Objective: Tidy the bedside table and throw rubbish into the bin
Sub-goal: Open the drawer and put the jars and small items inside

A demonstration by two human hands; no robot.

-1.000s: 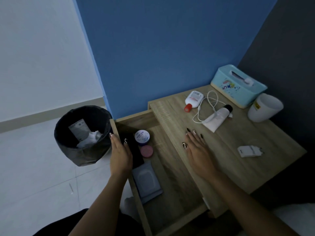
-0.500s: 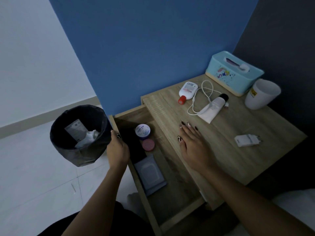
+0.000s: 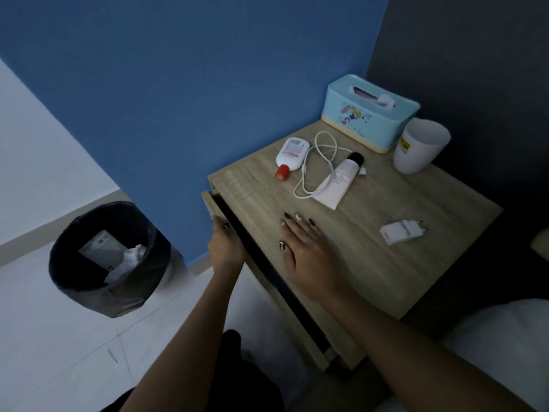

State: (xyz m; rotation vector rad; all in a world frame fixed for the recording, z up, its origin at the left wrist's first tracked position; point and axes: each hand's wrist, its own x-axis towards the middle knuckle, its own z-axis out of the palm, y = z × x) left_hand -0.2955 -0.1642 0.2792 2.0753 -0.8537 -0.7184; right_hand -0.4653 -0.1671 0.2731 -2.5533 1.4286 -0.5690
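Observation:
The wooden bedside table (image 3: 371, 263) stands against the blue wall. Its drawer front (image 3: 214, 208) sits nearly shut, leaving only a dark gap. My left hand (image 3: 224, 245) presses on the drawer front with fingers curled over its top edge. My right hand (image 3: 306, 251) lies flat on the tabletop, fingers spread. On the top lie a white bottle with a red cap (image 3: 289, 157), a white cable (image 3: 320, 162), a white tube with a black cap (image 3: 341, 181) and a white charger plug (image 3: 401, 231). The black bin (image 3: 107, 260) on the floor holds paper rubbish.
A light-blue tissue box (image 3: 371, 113) and a white cup (image 3: 419, 145) stand at the table's back right. A white bed edge (image 3: 490, 322) shows at lower right. Pale tiled floor (image 3: 59, 337) surrounds the bin on the left.
The drawer, wide open before, has been pushed almost shut by my left hand, hiding its contents. My right hand stayed flat on the tabletop. The view shifted left.

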